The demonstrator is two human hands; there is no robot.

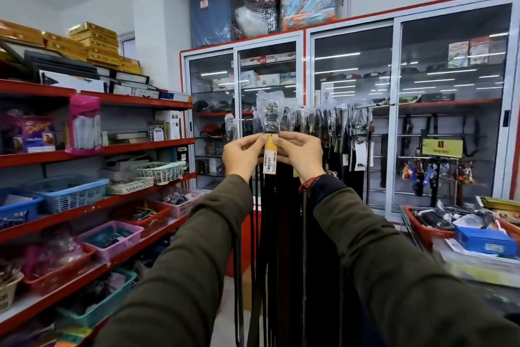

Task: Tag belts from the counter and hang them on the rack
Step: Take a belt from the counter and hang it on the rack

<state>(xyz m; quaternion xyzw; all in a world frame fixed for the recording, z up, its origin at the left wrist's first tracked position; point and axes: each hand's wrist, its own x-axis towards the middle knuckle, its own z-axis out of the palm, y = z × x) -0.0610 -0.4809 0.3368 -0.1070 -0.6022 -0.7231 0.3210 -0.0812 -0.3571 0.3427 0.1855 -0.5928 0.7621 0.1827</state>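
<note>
Yellow price tag (270,154) is the whole story right now. I've got both hands up at the belt (271,124), which hangs among the others on the rack (377,106), its buckle end wrapped in clear plastic. My left hand (242,155) pinches the top left corner of the tag between thumb and fingertips, and my right hand (301,154) closes on the top right of it, so both are gripping the tag right where it meets the strap. Whether the tag is actually fastened to the belt yet, I can't tell from here, since my fingers cover the joint.

What worries me: it looks like paper or thin card, and I'd guess two hands pulling opposite ways could tear it at the top or crease the print. If it isn't attached properly, letting go probably drops it down between the dark straps hanging below, and fishing it out of that bunch would be annoying. The plastic round the buckle looks slippery too, so a tug might slide the belt off its hook. The neighbours hang tight against it, so any sideways yank could snag them.
</note>
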